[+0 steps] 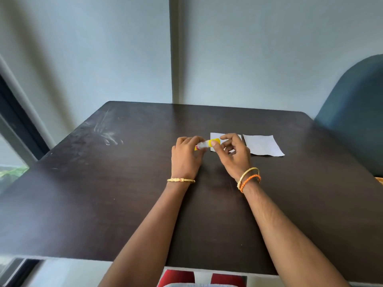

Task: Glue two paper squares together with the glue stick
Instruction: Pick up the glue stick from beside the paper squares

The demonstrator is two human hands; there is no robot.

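Observation:
A glue stick [204, 144] with a white body and a yellow cap lies sideways between both my hands, above the dark table [103, 183]. My left hand [186, 157] grips its body. The thumb and fingers of my right hand [233, 153] pinch the yellow cap [214, 142]. Two white paper squares lie flat on the table beyond my hands. The left square [215, 136] is mostly hidden behind my right hand. The right square [263, 145] is in full view, a small gap apart from the other.
A blue-green chair back [352, 112] stands at the table's right side. A grey wall runs right behind the table's far edge. A window frame [18, 125] is at the left. Smudges mark the table's far left part.

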